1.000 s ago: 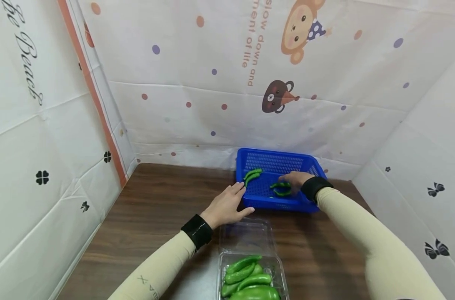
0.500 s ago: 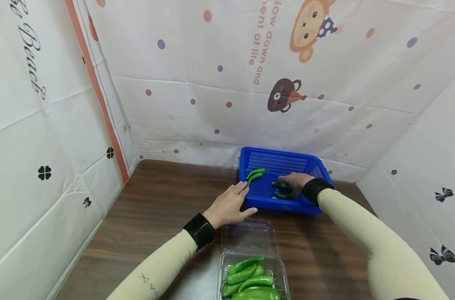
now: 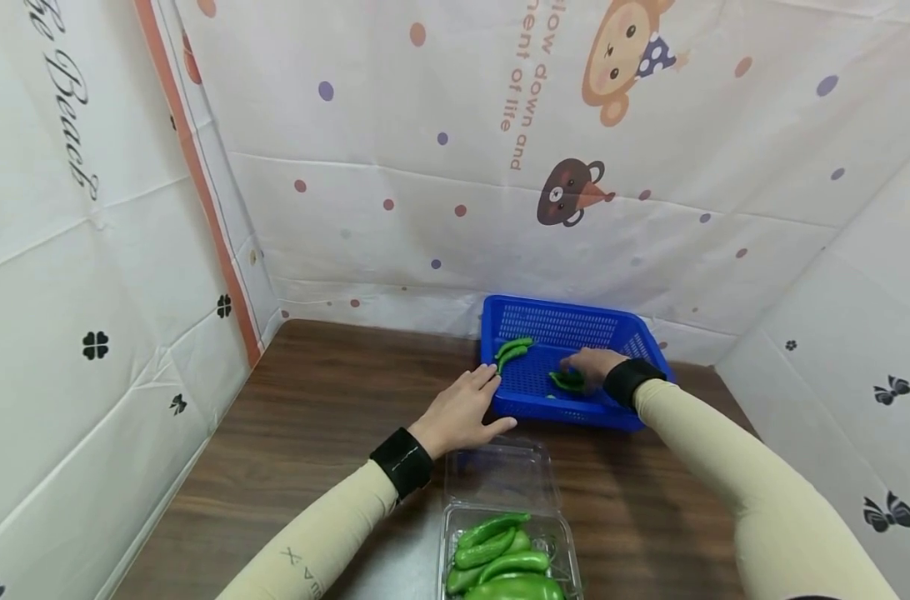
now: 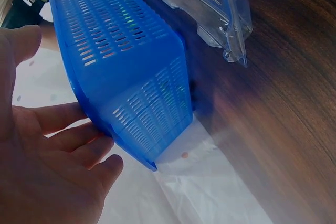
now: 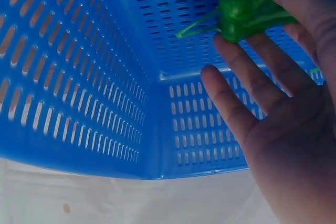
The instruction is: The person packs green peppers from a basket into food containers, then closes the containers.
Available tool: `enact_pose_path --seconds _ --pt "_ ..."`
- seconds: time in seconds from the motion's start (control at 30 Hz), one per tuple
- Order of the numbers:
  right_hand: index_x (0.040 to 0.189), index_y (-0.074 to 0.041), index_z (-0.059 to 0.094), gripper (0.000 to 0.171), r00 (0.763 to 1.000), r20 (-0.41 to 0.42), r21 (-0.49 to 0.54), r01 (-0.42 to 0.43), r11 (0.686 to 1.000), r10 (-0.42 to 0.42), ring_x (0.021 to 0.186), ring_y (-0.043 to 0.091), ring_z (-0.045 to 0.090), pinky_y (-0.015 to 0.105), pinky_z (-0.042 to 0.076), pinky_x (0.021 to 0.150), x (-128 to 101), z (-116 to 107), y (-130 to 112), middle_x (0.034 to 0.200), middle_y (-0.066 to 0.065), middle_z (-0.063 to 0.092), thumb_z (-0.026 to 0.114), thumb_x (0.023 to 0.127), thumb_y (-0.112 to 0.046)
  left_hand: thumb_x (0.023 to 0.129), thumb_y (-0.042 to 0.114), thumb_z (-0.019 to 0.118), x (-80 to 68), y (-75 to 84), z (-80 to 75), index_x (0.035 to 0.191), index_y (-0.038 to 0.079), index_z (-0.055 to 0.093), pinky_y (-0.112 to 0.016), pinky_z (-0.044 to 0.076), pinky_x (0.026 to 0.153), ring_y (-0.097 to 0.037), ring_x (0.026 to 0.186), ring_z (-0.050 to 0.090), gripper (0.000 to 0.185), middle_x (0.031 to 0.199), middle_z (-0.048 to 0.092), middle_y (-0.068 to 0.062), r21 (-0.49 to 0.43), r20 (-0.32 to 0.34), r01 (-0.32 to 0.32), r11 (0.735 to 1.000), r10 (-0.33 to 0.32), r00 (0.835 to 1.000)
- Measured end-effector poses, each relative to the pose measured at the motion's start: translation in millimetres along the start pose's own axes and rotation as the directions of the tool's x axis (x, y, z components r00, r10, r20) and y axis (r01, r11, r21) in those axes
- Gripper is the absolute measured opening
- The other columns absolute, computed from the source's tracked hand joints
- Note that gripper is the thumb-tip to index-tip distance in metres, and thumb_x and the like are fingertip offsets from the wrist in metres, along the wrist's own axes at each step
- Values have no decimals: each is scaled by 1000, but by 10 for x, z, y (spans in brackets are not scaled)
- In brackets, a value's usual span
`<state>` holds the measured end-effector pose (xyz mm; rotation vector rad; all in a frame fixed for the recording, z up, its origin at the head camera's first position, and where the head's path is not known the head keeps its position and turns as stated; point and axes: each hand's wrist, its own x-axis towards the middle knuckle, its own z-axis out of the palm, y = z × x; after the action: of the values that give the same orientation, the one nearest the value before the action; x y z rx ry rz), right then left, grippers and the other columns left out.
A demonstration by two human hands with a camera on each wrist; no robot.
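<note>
- Brown wooden table point(image 3: 327, 433) bears a blue perforated plastic basket point(image 3: 552, 321).
- Left hand point(image 3: 462, 410), fingers straight, touches its near-left corner.
- Right hand point(image 3: 592, 367) pinches a green pepper point(image 3: 566, 381) inside the basket.

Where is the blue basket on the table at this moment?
In the head view the blue basket stands at the table's far right, beyond the clear box, with the left hand touching its left side.

clear box point(image 3: 500, 533): cut off by bottom edge | peppers point(image 3: 567, 380): partly hidden under right hand point(image 3: 592, 367)
</note>
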<state>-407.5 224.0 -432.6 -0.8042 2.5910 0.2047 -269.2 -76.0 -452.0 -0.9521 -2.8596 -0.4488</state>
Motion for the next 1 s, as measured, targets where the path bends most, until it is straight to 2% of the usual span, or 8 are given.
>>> enact_pose_path --seconds 0.37,0.7,0.9,1.0 --pt "127 -7 70 47 998 -55 -37 32 999 -34 107 37 66 50 59 86 -47 -6 19 116 18 70 85 82 -4 102 55 56 -13 34 -19 153 0 46 -42 26 124 -27 153 30 76 163 37 -16 0 5 8 1000 -8 1000" --pt "128 -6 70 47 998 -61 -21 -6 1000 5 110 37 65 51 58 89 -97 48 76 118 19 70 84 84 -4 102 55 55 5 71 5 153 1 45 -42 26 124 -26 153 29 75 163 36 -16 13 7 6 1000 -6 1000" --pt "127 -8 69 47 999 -41 1 -9 1000 9 105 31 66 47 59 84 -131 -61 50 115 15 70 85 83 -4 103 54 55 5 67 7 153 -1 44 -43 24 125 -28 153 29 75 164 35 -17 -5 0 10 1000 -10 1000" --pt "128 -7 69 47 999 -48 3 -2 1000 2 106 33 66 47 59 83 -161 -154 9 116 16 70 84 83 -4 103 54 54 -4 49 -8 154 -1 44 -43 23 125 -29 154 28 75 164 34 -17 -12 2 16 1000 -16 1000"
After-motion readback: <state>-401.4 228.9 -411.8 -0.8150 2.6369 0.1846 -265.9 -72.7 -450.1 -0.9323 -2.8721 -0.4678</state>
